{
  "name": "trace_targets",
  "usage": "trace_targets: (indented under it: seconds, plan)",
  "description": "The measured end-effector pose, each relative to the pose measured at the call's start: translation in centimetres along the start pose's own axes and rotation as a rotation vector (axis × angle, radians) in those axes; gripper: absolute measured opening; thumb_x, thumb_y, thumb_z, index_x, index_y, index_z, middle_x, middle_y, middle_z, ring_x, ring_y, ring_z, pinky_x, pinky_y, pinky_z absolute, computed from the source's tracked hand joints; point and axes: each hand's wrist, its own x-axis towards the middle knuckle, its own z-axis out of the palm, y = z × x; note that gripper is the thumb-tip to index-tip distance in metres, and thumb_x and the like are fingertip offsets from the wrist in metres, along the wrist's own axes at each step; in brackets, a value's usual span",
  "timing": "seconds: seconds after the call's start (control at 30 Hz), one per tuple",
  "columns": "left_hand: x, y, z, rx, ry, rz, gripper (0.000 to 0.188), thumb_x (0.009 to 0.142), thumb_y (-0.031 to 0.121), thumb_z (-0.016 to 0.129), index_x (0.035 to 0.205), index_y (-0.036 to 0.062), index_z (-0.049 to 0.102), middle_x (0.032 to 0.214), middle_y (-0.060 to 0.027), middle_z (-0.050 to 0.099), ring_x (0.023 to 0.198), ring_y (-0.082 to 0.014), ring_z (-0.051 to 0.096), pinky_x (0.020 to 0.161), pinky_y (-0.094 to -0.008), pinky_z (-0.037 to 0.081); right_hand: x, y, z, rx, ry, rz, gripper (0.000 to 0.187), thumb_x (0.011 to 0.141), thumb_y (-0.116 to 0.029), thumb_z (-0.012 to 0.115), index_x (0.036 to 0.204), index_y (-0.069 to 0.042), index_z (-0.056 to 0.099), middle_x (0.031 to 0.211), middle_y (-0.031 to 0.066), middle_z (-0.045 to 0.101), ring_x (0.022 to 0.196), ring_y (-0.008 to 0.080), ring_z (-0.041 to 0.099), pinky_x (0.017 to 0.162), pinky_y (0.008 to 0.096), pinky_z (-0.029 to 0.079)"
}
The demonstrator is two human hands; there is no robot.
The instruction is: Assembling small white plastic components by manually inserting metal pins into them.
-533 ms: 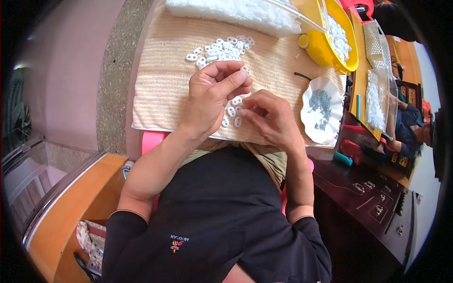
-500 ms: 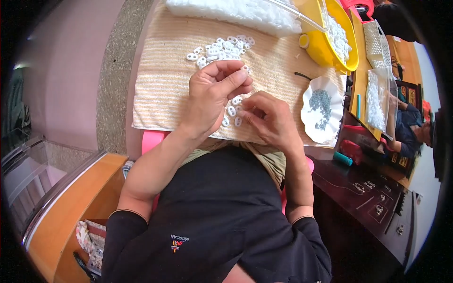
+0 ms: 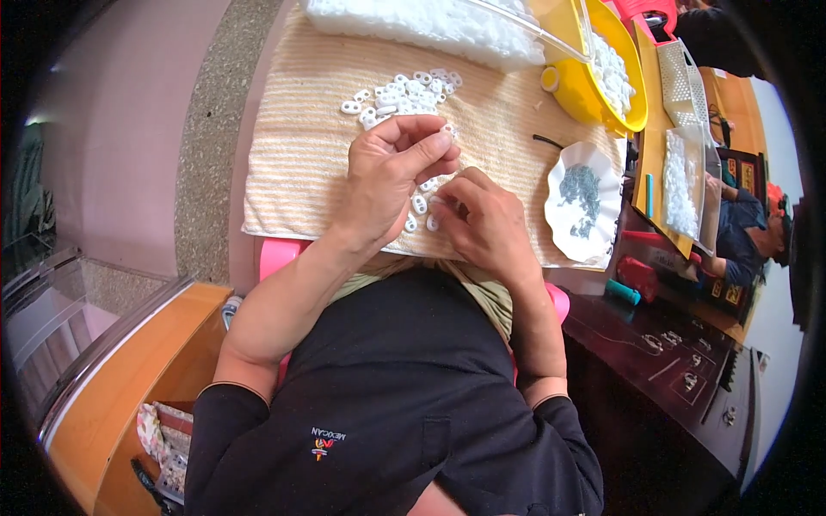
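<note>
My left hand (image 3: 379, 181) is closed in a pinch above the striped towel, a small white two-hole plastic piece (image 3: 448, 130) between its thumb and fingertips. Lower and to the right, my right hand (image 3: 489, 225) has its fingers curled together just over the towel. Whatever those fingertips pinch, if anything, is hidden. Between the hands lie a few more white two-hole pieces (image 3: 419, 205), one of them close by my right fingertips. A loose pile of the same pieces (image 3: 400, 93) spreads beyond my left hand.
A clear bin of white pieces (image 3: 422, 34) stands at the far edge, beside a yellow basin (image 3: 637, 86) holding more. On the right sits a white scalloped dish (image 3: 559, 219) of small dark bits. Another person (image 3: 747, 236) works at a table further right.
My right hand has shifted slightly left and its fingers have drawn closer together near the loose pieces. My left hand keeps its pinch, nearly still. The view has moved a little.
</note>
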Motion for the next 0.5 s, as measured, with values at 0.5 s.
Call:
trace_targets:
  seconds: [0.5]
  plan:
    - [-0.5, -0.7, 0.1, 0.015, 0.002, -0.040, 0.016, 0.086, 0.000, 0.063, 0.102, 0.0004, 0.060, 0.090, -0.0087, 0.065, 0.081, -0.0157, 0.065, 0.075, -0.0276, 0.057, 0.3, 2.8, 0.5, 1.063, 0.150, 0.259, 0.025, 0.087, -0.004, 0.065, 0.110, 0.005, 0.061, 0.088, 0.0091, 0.067, 0.074, 0.0133, 0.064, 0.064, 0.0251, 0.055]
